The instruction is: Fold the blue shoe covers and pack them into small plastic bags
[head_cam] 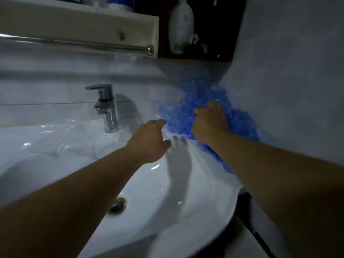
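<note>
Sink rim point(214, 183): right hand point(209, 121) grips blue shoe covers point(241, 121) heap; left hand point(149, 140) beside, grip unclear.

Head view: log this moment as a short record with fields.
place: white sink with faucet
shoe covers: blue pile on the sink's right rear corner, against the wall
right hand: on the pile, fingers buried in it; grip unclear
left hand: at the pile's left edge; grip unclear
clear plastic: crumpled, left of the faucet
</note>
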`<action>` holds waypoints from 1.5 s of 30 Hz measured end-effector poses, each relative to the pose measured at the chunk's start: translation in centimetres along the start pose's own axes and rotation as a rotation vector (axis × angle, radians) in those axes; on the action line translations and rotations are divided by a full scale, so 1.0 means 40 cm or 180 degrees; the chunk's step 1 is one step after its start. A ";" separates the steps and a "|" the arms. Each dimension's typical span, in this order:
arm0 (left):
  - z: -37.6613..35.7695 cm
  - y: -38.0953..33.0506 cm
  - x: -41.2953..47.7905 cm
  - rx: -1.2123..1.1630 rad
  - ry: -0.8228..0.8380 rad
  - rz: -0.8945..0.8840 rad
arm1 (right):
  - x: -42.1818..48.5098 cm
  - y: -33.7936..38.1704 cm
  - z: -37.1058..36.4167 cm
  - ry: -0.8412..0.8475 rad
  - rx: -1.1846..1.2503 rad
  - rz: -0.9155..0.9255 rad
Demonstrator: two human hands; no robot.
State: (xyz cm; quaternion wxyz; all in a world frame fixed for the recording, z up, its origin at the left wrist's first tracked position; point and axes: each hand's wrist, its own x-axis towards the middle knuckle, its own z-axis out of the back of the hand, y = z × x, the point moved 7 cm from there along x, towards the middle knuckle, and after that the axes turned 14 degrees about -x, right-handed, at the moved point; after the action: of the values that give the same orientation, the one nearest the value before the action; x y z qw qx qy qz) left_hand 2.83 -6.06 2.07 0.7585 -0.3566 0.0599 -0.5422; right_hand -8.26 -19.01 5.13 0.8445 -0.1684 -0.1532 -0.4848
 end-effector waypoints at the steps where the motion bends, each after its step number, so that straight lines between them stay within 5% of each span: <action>1: -0.004 0.004 0.014 -0.0050 -0.0006 0.0019 | 0.018 -0.008 -0.018 0.0259 -0.0289 -0.0076; 5: -0.013 0.023 0.052 -0.0095 -0.0066 0.0058 | 0.048 -0.039 -0.075 0.1183 -0.0539 -0.0411; 10: -0.004 0.025 0.059 -0.0256 -0.0213 0.0118 | 0.045 -0.077 -0.023 0.0005 -0.0517 -0.0335; 17: 0.035 -0.012 0.013 -0.0836 -0.0461 0.0176 | 0.008 -0.161 0.071 -0.0827 0.0798 -0.0261; 23: 0.091 -0.038 -0.110 -0.1877 -0.0673 0.0329 | -0.128 -0.157 0.206 -0.0943 0.3226 -0.0424; 31: 0.122 0.006 -0.346 -0.3115 -0.0489 0.0669 | -0.407 -0.009 0.181 0.0733 0.6523 -0.0710; 34: 0.113 0.037 -0.403 -0.3866 -0.0199 0.0870 | -0.463 0.030 0.128 0.1220 0.6743 -0.1087; 38: 0.093 0.023 -0.453 -0.3951 0.0170 0.0769 | -0.522 0.076 0.073 0.1694 0.6635 -0.1587; 45: 0.123 0.011 -0.471 -0.3828 -0.0325 0.0441 | -0.562 0.091 0.089 0.1677 0.6507 -0.1269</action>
State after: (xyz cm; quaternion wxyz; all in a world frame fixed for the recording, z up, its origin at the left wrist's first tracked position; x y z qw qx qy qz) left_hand -2.10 12.66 -0.16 0.4595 -0.7435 0.3424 -0.3448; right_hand -16.29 1.52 -1.67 0.4972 0.7558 -0.3240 -0.2769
